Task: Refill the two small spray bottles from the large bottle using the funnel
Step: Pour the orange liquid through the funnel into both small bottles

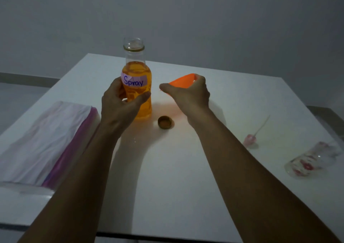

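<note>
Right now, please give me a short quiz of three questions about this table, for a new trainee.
1. True or false: the large bottle has its cap on.
2. Which hand holds the orange funnel?
A. left hand
B. right hand
C. neither
3. Fill in: the small spray bottle at the right edge of the table is lying on its ____.

Key:
1. False. The neck is open and the cap lies on the table beside the bottle.
2. B. The left hand grips the large bottle.
3. side.
</note>
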`<state>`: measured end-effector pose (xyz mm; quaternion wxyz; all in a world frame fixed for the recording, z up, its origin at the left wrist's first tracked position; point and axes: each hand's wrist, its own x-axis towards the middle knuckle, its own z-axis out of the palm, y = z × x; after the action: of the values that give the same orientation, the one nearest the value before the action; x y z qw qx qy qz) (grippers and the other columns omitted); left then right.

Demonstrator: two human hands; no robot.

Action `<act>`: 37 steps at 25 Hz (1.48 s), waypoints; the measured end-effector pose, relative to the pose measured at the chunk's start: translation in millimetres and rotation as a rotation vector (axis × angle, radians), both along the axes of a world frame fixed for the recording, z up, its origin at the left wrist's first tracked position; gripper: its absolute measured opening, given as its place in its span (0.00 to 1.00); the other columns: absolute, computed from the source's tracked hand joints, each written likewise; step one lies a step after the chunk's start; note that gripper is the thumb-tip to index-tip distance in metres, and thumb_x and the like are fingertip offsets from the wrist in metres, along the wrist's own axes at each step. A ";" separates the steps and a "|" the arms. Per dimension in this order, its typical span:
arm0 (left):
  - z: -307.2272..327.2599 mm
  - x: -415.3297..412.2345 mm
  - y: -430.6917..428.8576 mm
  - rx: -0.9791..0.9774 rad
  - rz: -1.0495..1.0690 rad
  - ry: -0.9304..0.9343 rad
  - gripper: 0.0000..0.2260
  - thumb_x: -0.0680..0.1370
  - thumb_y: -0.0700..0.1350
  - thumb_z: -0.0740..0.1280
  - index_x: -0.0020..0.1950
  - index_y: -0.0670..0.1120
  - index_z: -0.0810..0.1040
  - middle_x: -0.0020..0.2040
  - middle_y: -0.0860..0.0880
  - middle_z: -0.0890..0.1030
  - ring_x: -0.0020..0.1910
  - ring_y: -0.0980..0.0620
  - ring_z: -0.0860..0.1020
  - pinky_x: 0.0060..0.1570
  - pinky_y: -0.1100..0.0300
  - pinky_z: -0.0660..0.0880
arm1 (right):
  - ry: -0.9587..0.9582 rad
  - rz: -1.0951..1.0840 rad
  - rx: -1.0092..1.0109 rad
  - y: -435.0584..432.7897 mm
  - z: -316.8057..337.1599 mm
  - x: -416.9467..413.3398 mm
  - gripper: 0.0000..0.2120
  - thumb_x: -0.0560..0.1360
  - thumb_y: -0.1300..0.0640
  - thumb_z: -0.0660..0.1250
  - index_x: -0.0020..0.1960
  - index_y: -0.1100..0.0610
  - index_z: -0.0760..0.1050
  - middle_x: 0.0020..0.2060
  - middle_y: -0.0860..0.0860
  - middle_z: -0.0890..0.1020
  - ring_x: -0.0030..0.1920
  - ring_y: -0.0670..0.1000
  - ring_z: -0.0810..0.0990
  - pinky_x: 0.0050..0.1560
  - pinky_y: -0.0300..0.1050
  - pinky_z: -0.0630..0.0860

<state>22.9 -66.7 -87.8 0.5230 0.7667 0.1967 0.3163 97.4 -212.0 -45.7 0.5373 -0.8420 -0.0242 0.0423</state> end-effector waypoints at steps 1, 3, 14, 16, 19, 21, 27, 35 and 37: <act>5.3 -6.3 -1.7 0.010 -0.006 -0.012 0.27 0.71 0.51 0.75 0.67 0.49 0.72 0.60 0.52 0.78 0.57 0.54 0.75 0.49 0.67 0.70 | -0.032 0.025 0.059 -10.3 12.7 -7.7 0.49 0.63 0.42 0.81 0.76 0.50 0.58 0.70 0.50 0.69 0.68 0.54 0.70 0.54 0.47 0.75; 15.8 -20.5 -7.4 0.042 -0.022 -0.044 0.25 0.71 0.51 0.75 0.66 0.50 0.73 0.58 0.54 0.78 0.55 0.56 0.76 0.46 0.68 0.69 | -0.107 0.075 0.190 -37.1 34.0 -24.5 0.48 0.61 0.42 0.82 0.74 0.49 0.63 0.68 0.48 0.73 0.65 0.51 0.74 0.52 0.44 0.77; 28.9 -86.4 -72.4 0.152 -0.195 -0.029 0.18 0.71 0.48 0.74 0.59 0.55 0.75 0.49 0.61 0.80 0.47 0.71 0.77 0.42 0.72 0.70 | -0.244 0.127 0.367 -182.3 43.1 -99.7 0.45 0.60 0.45 0.81 0.74 0.46 0.68 0.66 0.45 0.77 0.64 0.48 0.79 0.53 0.42 0.82; 28.2 -86.5 -80.3 0.166 -0.206 -0.026 0.19 0.71 0.49 0.75 0.60 0.54 0.75 0.49 0.62 0.79 0.47 0.71 0.77 0.42 0.72 0.70 | -0.248 0.100 0.374 -198.6 40.8 -100.7 0.44 0.60 0.45 0.80 0.74 0.46 0.68 0.65 0.44 0.77 0.63 0.47 0.79 0.53 0.42 0.81; 25.9 -83.3 -91.5 0.188 -0.202 -0.038 0.22 0.68 0.55 0.73 0.60 0.54 0.75 0.49 0.61 0.80 0.46 0.67 0.79 0.43 0.71 0.71 | -0.247 0.093 0.398 -214.0 39.0 -96.8 0.44 0.61 0.46 0.80 0.74 0.47 0.68 0.66 0.44 0.77 0.63 0.48 0.79 0.55 0.44 0.81; 21.8 -78.0 -95.8 0.187 -0.186 -0.050 0.22 0.69 0.56 0.73 0.60 0.52 0.76 0.50 0.55 0.82 0.48 0.61 0.80 0.44 0.68 0.73 | -0.238 0.120 0.391 -217.2 36.2 -94.7 0.45 0.60 0.44 0.81 0.74 0.47 0.68 0.66 0.45 0.77 0.64 0.48 0.79 0.57 0.46 0.81; 17.2 -67.4 -101.0 0.207 -0.135 -0.076 0.24 0.70 0.54 0.75 0.62 0.47 0.76 0.53 0.48 0.82 0.50 0.52 0.80 0.48 0.61 0.76 | -0.203 0.184 0.361 -214.3 27.1 -90.9 0.44 0.60 0.44 0.81 0.73 0.47 0.69 0.65 0.45 0.77 0.63 0.49 0.79 0.59 0.51 0.82; 16.9 -66.3 -96.6 0.255 -0.162 -0.071 0.26 0.69 0.50 0.77 0.65 0.47 0.75 0.56 0.49 0.81 0.53 0.52 0.79 0.49 0.62 0.75 | -0.180 0.219 0.320 -215.8 20.6 -92.1 0.44 0.62 0.47 0.82 0.74 0.47 0.67 0.67 0.47 0.76 0.65 0.52 0.78 0.61 0.57 0.80; 24.8 -65.9 -96.5 0.319 -0.182 -0.065 0.28 0.68 0.50 0.77 0.65 0.49 0.74 0.56 0.53 0.80 0.51 0.55 0.78 0.47 0.68 0.73 | -0.180 0.230 0.334 -216.2 19.2 -92.6 0.44 0.62 0.48 0.82 0.74 0.47 0.67 0.67 0.47 0.76 0.65 0.51 0.78 0.61 0.54 0.81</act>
<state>-43.1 -163.3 -63.0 0.4273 0.8439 0.0568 0.3194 4.8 -428.2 -26.4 0.6566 -0.7334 -0.1746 0.0235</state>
